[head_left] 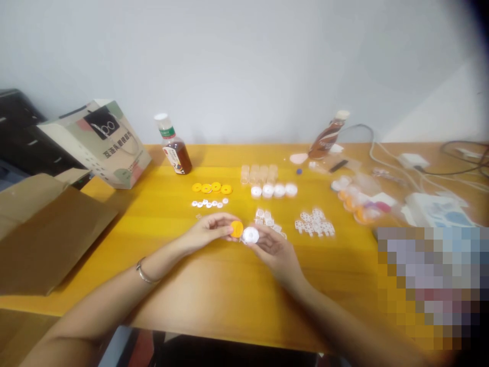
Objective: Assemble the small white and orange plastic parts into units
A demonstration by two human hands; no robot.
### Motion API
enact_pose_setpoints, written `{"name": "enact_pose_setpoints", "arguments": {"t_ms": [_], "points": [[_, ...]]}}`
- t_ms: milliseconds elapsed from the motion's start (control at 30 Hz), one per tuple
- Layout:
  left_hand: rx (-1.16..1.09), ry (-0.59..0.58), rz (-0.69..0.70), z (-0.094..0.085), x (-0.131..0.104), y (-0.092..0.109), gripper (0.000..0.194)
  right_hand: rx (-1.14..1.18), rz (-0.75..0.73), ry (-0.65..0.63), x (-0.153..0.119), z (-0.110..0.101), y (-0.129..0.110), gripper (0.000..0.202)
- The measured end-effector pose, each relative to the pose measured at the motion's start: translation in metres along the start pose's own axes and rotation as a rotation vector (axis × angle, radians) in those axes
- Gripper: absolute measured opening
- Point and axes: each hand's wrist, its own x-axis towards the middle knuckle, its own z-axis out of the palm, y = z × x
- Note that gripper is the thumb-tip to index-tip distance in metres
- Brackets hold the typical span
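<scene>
Centrally, one left hand [212,228]: forearm rising from the lower left of the frame, metal bangle [144,271] around the wrist; thumb and fingers closed in a pinch on one orange disc [237,229], gripped at its left edge

Right hand [277,251], one: forearm slanting in from the lower right, palm partly showing; thumb and forefinger closed on one white disc [251,235], the other fingers loosely curled

Both discs: side by side at the centre of the frame, above the wooden surface [198,306]; whether their edges touch cannot be told

Centre, left of the middle: yellow discs [216,187], one short row; below them small white pieces [209,203], one uneven row

Centre, right of the middle: clear cups [260,173], grouped; below them white round parts [268,191], four, in line; lower again, two loose clusters of white dotted pieces [315,223], blurred

Upper left: bottle [176,153] of dark liquid, white cap on, upright; printed paper bag [103,148] beside the wall. Left edge: brown cardboard box [57,234]

Upper right: second bottle [326,140], pale cap, tilted in the view; below it, orange and white parts [353,204], details blurred
</scene>
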Motion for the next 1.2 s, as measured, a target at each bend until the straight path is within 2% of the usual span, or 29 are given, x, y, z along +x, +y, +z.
{"name": "enact_pose_setpoints", "arguments": {"t_ms": [333, 600, 767, 1200], "points": [[0.261, 0.055, 0.053, 0.007, -0.001, -0.002, 0.029, -0.009, -0.009, -0.034, -0.002, 0.002, 0.002, 0.037], [0.687, 0.163, 0.216, 0.031, -0.010, 0.006, 0.027, 0.008, -0.025, -0.093, -0.004, 0.004, 0.001, 0.030], [0.885, 0.217, 0.237, 0.037, -0.013, 0.006, 0.030, 0.024, -0.013, -0.110, -0.004, 0.004, 0.003, 0.029], [1.026, 0.249, 0.226, 0.038, -0.013, -0.001, 0.034, -0.055, -0.055, -0.086, -0.008, 0.006, 0.008, 0.030]]}}
